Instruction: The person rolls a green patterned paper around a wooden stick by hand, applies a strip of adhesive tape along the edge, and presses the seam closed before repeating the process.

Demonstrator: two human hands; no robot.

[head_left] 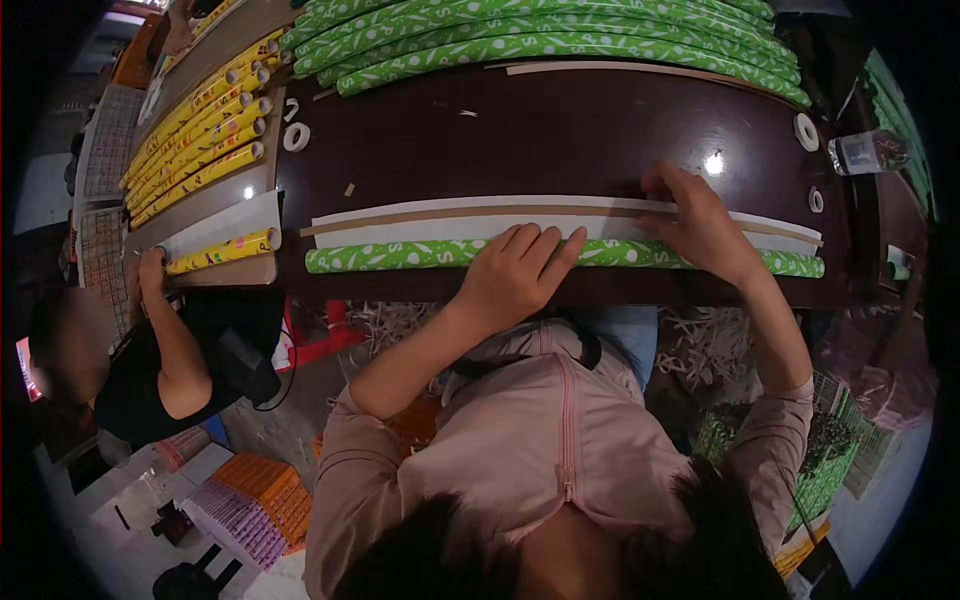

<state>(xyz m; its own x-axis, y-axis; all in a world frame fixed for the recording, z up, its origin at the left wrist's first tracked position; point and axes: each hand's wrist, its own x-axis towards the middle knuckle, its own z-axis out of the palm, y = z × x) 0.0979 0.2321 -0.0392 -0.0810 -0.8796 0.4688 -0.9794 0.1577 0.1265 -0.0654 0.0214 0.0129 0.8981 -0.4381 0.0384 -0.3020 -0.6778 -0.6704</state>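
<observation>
**Both hands at the green roll**

Left hand (515, 270) presses the green roll (395, 257) along the near tabletop (570, 120), its grip spread; right hand (705, 225), grip parted, hovers by the brown strip (430, 213), contact unclear. Far green rolls (560, 50) lie beyond.

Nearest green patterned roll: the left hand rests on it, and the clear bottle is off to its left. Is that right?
Not quite: the head view shows the clear bottle off to the right of the green patterned roll, not the left. The left hand rests on that roll.
</observation>
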